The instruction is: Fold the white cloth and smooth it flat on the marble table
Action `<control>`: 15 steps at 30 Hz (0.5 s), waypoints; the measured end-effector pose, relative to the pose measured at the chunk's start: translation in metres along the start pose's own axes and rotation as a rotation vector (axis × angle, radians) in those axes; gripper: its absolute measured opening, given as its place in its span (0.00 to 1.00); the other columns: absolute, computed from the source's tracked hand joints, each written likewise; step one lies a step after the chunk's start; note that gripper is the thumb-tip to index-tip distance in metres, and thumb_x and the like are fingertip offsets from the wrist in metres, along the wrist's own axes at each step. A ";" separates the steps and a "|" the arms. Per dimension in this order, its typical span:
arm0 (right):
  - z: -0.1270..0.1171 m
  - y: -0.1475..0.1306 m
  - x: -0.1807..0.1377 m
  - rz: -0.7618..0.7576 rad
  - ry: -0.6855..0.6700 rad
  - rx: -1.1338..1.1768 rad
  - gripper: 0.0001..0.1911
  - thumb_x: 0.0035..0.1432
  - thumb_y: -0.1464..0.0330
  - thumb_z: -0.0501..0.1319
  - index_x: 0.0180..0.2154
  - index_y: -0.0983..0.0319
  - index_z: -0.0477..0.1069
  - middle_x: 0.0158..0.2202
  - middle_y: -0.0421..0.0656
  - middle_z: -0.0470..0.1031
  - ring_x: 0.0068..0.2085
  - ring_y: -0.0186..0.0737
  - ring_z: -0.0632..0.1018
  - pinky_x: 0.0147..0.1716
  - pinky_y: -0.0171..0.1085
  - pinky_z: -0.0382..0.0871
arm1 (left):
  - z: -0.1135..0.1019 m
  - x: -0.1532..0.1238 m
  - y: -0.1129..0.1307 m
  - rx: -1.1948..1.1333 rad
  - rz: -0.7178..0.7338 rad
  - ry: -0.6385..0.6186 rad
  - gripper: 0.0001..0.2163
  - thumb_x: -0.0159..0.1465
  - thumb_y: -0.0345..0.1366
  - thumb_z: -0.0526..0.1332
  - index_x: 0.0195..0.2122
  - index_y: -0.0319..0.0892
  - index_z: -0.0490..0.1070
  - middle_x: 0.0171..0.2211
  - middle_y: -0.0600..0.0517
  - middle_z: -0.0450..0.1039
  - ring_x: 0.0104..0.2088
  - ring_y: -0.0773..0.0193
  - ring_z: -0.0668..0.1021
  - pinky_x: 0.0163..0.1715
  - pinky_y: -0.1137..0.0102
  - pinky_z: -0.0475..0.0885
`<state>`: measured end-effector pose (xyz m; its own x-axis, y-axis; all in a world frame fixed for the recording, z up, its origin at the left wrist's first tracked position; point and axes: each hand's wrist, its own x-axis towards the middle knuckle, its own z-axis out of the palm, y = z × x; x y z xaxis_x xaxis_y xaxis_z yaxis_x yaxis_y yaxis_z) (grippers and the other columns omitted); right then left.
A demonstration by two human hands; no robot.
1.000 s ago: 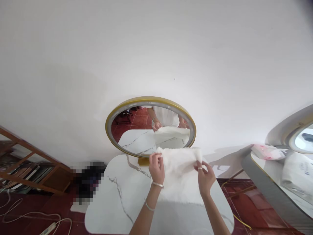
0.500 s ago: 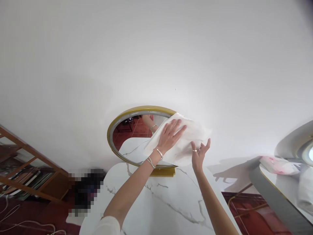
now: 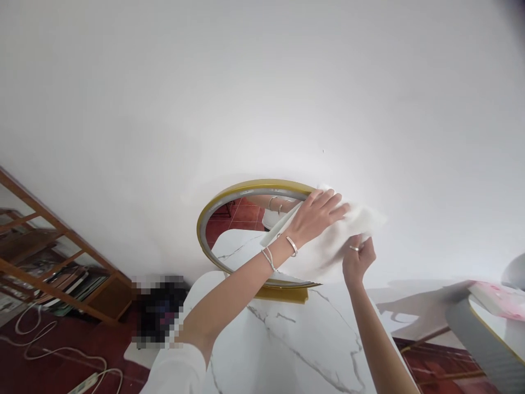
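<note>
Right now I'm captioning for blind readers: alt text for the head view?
A person's left hand lies spread on a white cloth over part of an oval mirror above a marbled table; the right hand seems to grip the cloth.

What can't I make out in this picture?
All in the head view:
Oval mirror: right side behind white cloth and left hand.
Right hand: curled fingers and blur hide whether it grips the cloth.
Dark object beside the table: pixelated.
Pink-and-white package: cut off at right edge.
</note>
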<state>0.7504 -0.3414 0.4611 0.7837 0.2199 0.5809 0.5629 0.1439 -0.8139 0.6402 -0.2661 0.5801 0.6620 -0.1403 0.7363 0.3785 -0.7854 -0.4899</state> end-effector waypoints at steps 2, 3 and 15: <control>0.005 -0.012 0.007 -0.105 0.019 -0.030 0.21 0.62 0.52 0.48 0.25 0.60 0.58 0.23 0.36 0.57 0.26 0.33 0.60 0.28 0.35 0.56 | -0.008 -0.001 -0.012 -0.004 -0.037 -0.022 0.11 0.68 0.39 0.52 0.48 0.49 0.69 0.47 0.51 0.71 0.53 0.60 0.71 0.55 0.60 0.64; 0.009 -0.020 0.011 -0.163 0.025 -0.042 0.20 0.63 0.53 0.48 0.26 0.60 0.59 0.24 0.38 0.60 0.27 0.35 0.63 0.30 0.35 0.58 | -0.014 -0.003 -0.019 -0.008 -0.062 -0.028 0.11 0.68 0.40 0.52 0.48 0.50 0.69 0.47 0.51 0.71 0.53 0.60 0.71 0.55 0.60 0.64; 0.093 -0.139 0.007 -0.838 -0.034 -0.213 0.16 0.65 0.63 0.51 0.50 0.56 0.71 0.49 0.46 0.71 0.53 0.46 0.69 0.54 0.50 0.56 | -0.077 -0.132 -0.119 0.021 -0.667 0.273 0.16 0.65 0.43 0.57 0.51 0.43 0.70 0.43 0.45 0.72 0.47 0.58 0.71 0.48 0.63 0.63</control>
<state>0.6528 -0.2702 0.5773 0.0816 0.1511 0.9851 0.9915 0.0883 -0.0957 0.4583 -0.2007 0.5768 0.1013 0.2175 0.9708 0.6598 -0.7450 0.0981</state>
